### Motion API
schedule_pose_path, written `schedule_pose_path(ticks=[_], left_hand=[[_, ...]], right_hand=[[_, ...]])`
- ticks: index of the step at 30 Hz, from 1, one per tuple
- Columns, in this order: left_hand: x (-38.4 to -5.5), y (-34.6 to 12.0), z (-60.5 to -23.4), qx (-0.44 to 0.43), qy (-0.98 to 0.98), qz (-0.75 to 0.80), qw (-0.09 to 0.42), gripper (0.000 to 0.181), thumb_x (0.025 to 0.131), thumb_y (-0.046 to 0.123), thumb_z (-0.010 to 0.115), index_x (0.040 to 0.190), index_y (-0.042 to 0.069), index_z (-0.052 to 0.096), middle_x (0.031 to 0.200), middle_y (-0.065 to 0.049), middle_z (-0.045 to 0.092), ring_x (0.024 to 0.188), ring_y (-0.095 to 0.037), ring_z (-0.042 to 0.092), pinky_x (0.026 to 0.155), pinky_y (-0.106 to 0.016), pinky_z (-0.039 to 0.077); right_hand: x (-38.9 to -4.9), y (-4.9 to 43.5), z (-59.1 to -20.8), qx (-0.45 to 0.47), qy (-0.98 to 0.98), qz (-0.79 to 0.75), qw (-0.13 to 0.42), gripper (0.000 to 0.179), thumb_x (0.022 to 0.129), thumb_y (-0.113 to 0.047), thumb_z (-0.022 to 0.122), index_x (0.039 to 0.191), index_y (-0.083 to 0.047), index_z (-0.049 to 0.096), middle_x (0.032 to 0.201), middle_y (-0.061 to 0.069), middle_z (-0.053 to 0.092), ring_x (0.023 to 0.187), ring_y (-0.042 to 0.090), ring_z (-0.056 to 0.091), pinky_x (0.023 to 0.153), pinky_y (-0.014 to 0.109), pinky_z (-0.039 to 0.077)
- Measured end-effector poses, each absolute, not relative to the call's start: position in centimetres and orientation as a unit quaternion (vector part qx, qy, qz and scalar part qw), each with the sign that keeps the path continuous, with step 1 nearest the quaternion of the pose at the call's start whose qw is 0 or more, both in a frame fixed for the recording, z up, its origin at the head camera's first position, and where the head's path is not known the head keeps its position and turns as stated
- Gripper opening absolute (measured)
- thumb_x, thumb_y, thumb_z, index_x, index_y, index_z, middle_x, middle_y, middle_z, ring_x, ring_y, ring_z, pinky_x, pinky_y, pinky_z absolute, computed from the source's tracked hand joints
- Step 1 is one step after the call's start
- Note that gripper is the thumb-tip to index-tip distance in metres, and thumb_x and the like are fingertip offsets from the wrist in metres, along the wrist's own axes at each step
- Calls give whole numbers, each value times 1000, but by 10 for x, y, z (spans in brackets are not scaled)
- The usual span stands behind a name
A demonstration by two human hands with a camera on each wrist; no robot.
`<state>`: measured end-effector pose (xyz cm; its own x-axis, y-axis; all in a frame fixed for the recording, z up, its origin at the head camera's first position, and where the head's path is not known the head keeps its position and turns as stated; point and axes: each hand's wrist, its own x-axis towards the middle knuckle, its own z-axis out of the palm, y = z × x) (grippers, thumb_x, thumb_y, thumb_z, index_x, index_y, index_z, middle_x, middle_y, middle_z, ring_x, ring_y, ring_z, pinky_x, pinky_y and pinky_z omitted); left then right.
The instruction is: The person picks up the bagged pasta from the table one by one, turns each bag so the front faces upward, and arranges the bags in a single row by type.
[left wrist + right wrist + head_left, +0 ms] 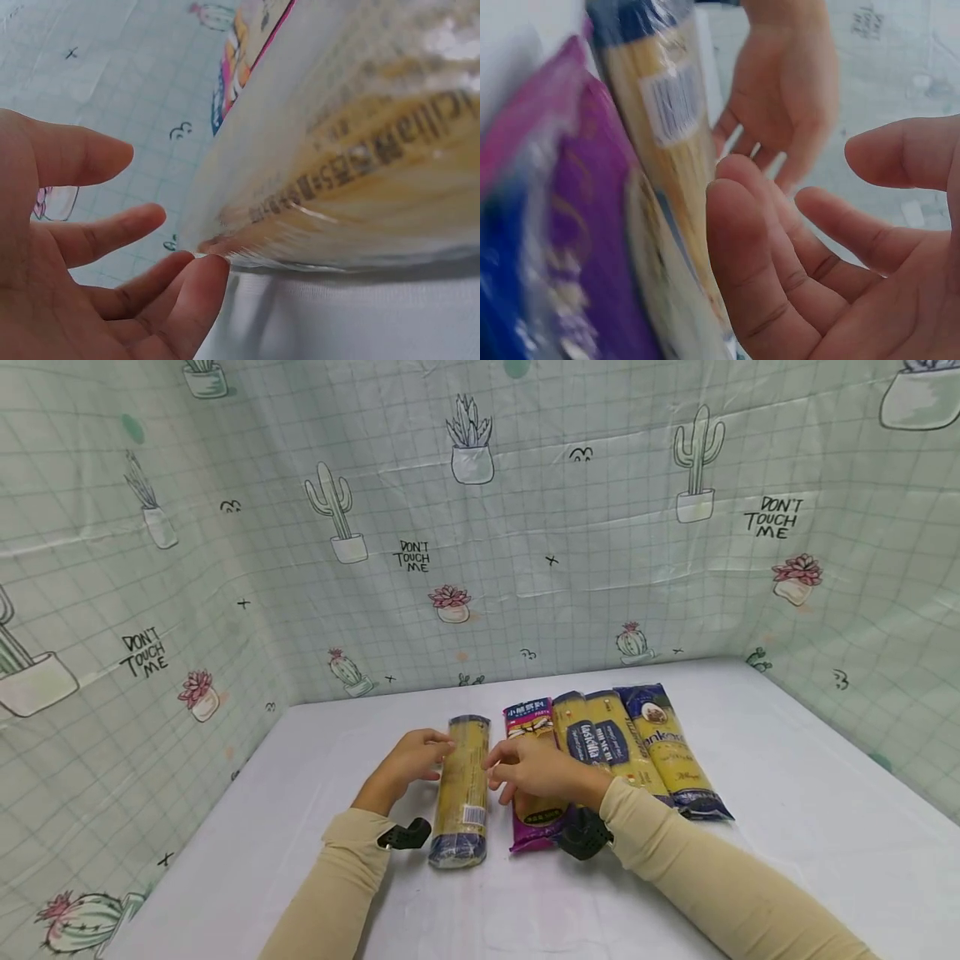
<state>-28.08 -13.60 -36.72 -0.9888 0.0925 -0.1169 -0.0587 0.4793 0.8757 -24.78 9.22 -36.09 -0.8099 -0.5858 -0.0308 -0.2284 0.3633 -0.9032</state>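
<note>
A clear-wrapped pack of spaghetti with dark blue ends and a barcode lies lengthwise on the white table, between the two hands. My left hand is at its left side; in the left wrist view the fingertips are right at the edge of the film, thumb held apart. On the other side, my right hand hovers with loosely bent fingers, its palm toward the pack and nothing in its grasp. It partly hides a purple-and-pink pasta bag. That bag also shows in the right wrist view, close beside the fingers.
Right of the purple bag lie two yellow packs with blue labels, side by side. Beyond them a blue-and-yellow pasta bag ends the row. A grid-patterned curtain with cactus prints encloses the table's back and sides.
</note>
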Motion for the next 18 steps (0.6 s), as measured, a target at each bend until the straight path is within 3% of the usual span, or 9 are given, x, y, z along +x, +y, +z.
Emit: schedule_pose_path(ticks=[4,12,18], left_hand=[[-282,-137,-370,-5,851,519,80,39,101,24,59,131,-2,59,132,-21,58,118,-36,59,83,-41,57],[-281,-141,-372,-9,851,516,96,46,100,23,59,136,-4,51,128,-23,59,110,-32,63,79,-38,58],[-280,-144,-373,-8,856,504,115,45,99,20,59,135,-7,51,114,-20,64,91,-24,67,73,-36,58]], right_hand=[[-242,85,-364,-258,825,-471,174,28,100,-16,58,122,0,62,101,14,68,77,30,69,60,36,57],[-240,79,-369,-282,850,-420,146,22,99,-11,60,117,-1,65,96,8,69,71,22,66,58,31,55],[-232,74,-369,-293,877,-359,131,25,97,-19,63,120,-6,65,104,5,70,81,15,67,69,32,54]])
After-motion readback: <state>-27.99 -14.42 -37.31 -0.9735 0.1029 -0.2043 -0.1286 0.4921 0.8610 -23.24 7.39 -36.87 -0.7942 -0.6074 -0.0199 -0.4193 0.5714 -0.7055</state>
